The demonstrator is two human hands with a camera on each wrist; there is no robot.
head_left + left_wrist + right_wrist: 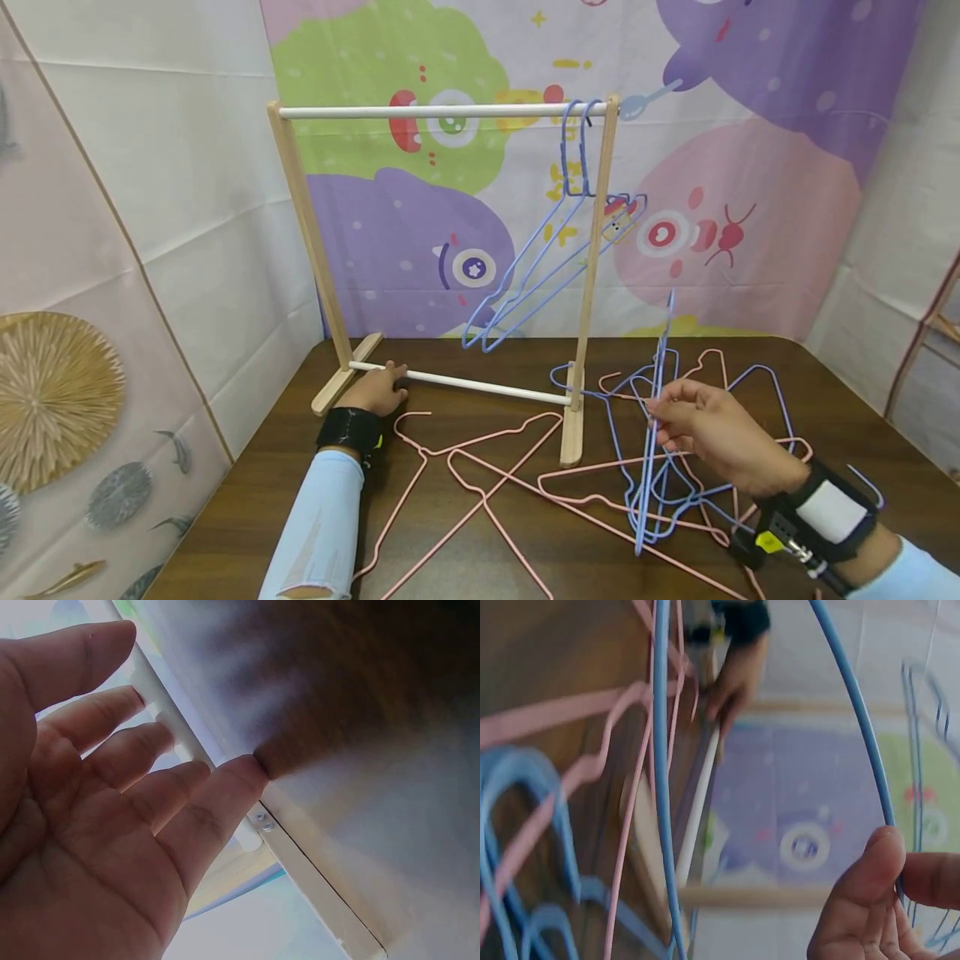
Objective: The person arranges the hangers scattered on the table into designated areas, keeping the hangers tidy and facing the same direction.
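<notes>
My right hand (712,429) pinches a blue wire hanger (660,358) between thumb and fingers. The hanger stands nearly edge-on in the head view, over a heap of hangers on the table. In the right wrist view, thumb and forefinger grip one of its wires (864,720). At the left end of a wooden rack, my left hand (375,390) rests on the white lower bar (480,384); in the left wrist view its fingers are loosely bent, fingertips right at the bar. Two blue hangers (564,154) hang at the right end of the top bar (345,112).
Pink hangers (510,475) lie crossed on the brown table (247,508) before the rack. At the right, more blue hangers (780,400) tangle with pink ones around the rack's right foot (572,442). A cartoon-print cloth (465,242) hangs behind.
</notes>
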